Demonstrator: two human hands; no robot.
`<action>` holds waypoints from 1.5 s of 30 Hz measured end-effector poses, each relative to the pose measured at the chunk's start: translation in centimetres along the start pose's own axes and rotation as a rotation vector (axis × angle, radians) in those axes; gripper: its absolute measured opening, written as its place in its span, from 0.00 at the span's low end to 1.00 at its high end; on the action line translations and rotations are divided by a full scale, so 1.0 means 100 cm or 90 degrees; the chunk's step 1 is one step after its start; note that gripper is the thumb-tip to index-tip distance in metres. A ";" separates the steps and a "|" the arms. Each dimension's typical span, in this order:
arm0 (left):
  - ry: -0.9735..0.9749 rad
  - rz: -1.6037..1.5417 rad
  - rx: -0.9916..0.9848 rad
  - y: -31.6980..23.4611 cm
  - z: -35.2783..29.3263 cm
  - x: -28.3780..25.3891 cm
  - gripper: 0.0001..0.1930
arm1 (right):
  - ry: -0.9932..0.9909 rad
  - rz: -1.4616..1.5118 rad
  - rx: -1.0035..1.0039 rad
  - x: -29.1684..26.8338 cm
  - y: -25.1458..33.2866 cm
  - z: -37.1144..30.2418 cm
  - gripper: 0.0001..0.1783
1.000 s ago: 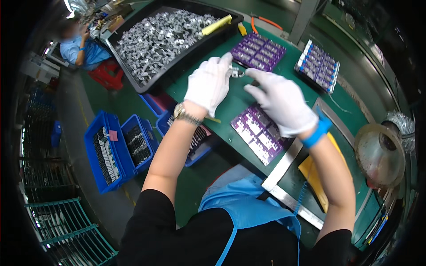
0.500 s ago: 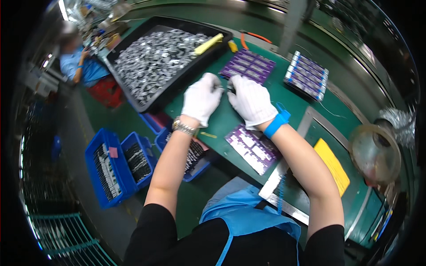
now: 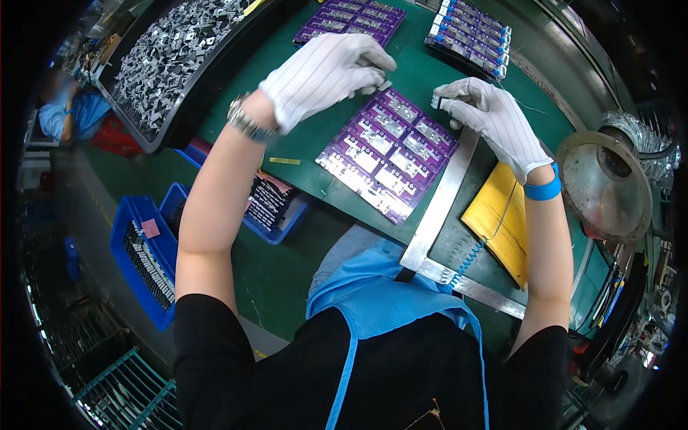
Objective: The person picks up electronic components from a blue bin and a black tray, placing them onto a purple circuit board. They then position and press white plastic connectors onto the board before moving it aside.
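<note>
My left hand [image 3: 322, 80], in a white striped glove, is above the far left corner of a purple circuit board panel [image 3: 390, 154]. Its thumb and fingers close on a small grey metal part [image 3: 385, 86]. Past the panel's far right edge, my right hand [image 3: 491, 118], gloved too, pinches a small black-and-white part [image 3: 438, 102]. The panel lies flat on the green bench, with rows of shiny metal pieces on it. Partly behind my left hand is a second purple panel [image 3: 369, 16].
A black tray [image 3: 170, 129] heaped with small metal parts stands at the far left. A stack of boards [image 3: 469, 43] is at the back. Blue bins [image 3: 123, 247] sit below left. On the right are a metal frame [image 3: 437, 215], a yellow sheet [image 3: 505, 222] and a round hood [image 3: 605, 186]. A person [image 3: 72, 115] sits beyond.
My hands were close together near the far panel; now they are apart at the far side of the nearer panel. The whole view has shifted, and the nearer panel shows almost fully.
</note>
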State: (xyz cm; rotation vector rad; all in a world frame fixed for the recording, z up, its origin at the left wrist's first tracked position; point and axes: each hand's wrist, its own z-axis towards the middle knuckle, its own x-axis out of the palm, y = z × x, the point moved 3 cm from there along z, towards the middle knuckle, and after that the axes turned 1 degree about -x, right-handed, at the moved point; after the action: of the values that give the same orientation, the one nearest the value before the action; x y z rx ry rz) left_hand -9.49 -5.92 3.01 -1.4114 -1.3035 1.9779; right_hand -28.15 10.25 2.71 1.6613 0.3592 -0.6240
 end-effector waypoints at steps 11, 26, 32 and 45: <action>0.080 0.164 0.127 0.016 0.032 0.014 0.12 | 0.024 0.027 0.075 0.017 -0.002 0.025 0.22; 0.067 0.192 0.345 0.017 0.028 0.020 0.10 | -0.014 -0.015 0.107 0.024 -0.003 0.036 0.17; -0.008 0.161 0.196 -0.002 0.022 0.024 0.09 | -0.032 -0.069 0.065 0.024 -0.005 0.036 0.19; 0.009 0.176 0.217 0.012 0.028 0.028 0.10 | -0.052 0.007 0.078 0.030 -0.012 0.037 0.22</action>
State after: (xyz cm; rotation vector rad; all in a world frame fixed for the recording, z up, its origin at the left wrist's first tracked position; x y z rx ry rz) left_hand -12.89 -5.76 0.74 -1.4901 -0.7467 2.2305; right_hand -27.10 6.51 -0.35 1.7477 0.2568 -0.7167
